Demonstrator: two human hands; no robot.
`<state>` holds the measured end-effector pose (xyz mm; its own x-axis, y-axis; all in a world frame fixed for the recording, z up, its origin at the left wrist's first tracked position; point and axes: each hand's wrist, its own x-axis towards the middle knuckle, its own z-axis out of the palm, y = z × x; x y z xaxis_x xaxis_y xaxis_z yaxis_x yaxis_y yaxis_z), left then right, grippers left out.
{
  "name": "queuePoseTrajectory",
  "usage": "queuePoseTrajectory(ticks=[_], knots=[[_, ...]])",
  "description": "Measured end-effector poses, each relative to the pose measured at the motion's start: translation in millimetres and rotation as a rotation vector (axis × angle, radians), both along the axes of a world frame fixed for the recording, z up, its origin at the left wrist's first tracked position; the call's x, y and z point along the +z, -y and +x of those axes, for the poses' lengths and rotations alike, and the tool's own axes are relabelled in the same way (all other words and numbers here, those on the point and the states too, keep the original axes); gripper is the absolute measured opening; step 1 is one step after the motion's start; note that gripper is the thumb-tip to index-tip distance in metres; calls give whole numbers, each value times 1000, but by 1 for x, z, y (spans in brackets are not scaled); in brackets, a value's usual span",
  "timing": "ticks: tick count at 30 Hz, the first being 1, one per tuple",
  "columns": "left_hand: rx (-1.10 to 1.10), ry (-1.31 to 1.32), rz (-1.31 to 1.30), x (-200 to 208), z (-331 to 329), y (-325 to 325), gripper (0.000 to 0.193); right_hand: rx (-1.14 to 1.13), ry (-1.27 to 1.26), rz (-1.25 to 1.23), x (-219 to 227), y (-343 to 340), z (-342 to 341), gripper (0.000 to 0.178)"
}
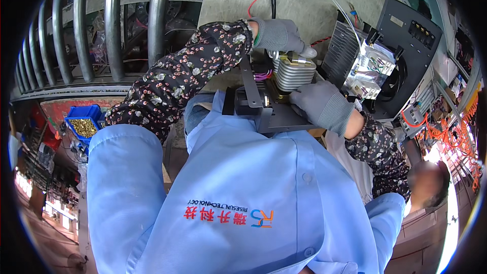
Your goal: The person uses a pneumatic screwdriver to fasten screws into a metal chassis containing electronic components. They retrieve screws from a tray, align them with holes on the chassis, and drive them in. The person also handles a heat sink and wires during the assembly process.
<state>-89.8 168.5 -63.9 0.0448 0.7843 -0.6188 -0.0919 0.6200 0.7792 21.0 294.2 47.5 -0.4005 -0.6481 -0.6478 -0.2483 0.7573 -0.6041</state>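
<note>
Bench, pale grey-green top, fills upper ctr of frame, w/ steel bars upper left. Ribbed silver block sits just above & right of frame ctr, next to a black bracket. L hand, gloved, reaches over its upper edge, fingers bent; R hand, also gloved, rests at its lower right side. Can't tell if either is really clamped on it. Main risk, prob.: uneven push from the two hands could tip or skew the block; purple wires close on its left could get pinched or tugged if it shifts; fins might bend w/ hard finger pressure. Farther right, by a black housing, a shiny, clear-looking case, contents too blurred to ID. Far left, blue bin holds lots of small brass-coloured pcs, type unclear.
</note>
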Motion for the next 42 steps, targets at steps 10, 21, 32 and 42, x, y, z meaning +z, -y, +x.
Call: queuePoseTrajectory(ticks=[10, 21, 32, 42], knots=[[58, -34, -8, 11, 0, 3, 65, -17, -174, 51, 6, 1, -1, 12], [117, -114, -47, 17, 5, 6, 73, -92, -140, 57, 1, 5, 1, 16], [90, -53, -102, 12, 4, 1, 60, -151, -99, 107, 3, 10, 1, 19], [91, -35, -70, 10, 2, 2, 78, -108, -41, 102, 3, 10, -7, 17]])
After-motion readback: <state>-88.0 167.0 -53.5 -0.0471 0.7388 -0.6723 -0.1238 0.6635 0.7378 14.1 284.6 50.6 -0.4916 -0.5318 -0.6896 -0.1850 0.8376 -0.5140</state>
